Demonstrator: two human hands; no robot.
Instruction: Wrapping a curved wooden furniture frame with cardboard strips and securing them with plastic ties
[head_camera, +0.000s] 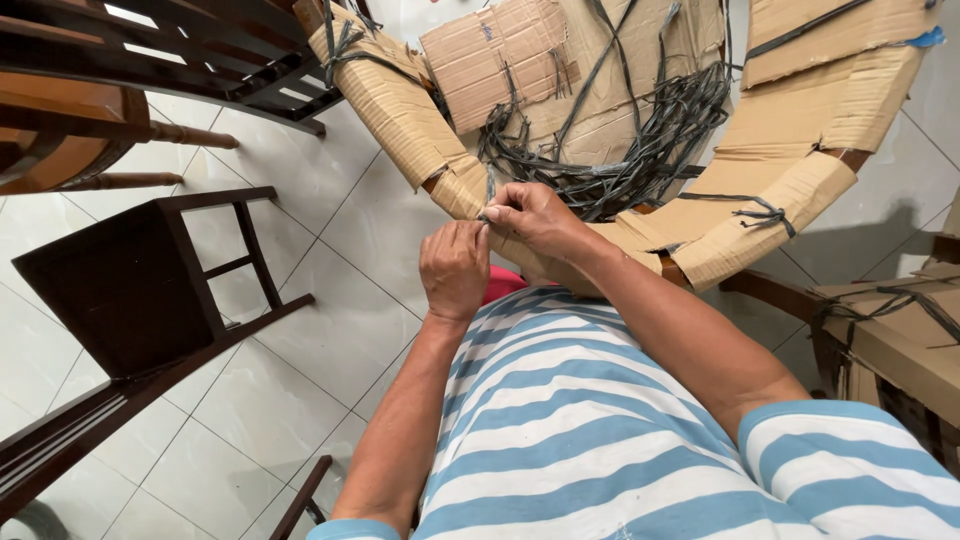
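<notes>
Where the two hands meet at the near edge of the cardboard-wrapped furniture piece (420, 125), I see the dark plastic strap (491, 190) standing nearly upright between them, its long axis running up and away from me toward the strap tangle (640, 150) piled on top. The right hand (535, 215) sits on the far side of the strap, fingers bunched and pinching it w/ thumb and forefinger right at the cardboard edge. The left hand (455, 268) sits just below and nearer the body, knuckles up, fingertips pressed together on the same spot; I think it's gripping the strap's lower end, but the fingers hide the contact so I can't be sure. Both hands touch each other at the pinch point. So the strap lies straight ahead of the left, just inboard of the right, and the right hand is the closer one to the free length leading up into the tangle. A dark wooden stool (130, 290) stands well apart to the left, on the tiled floor (330, 330).
</notes>
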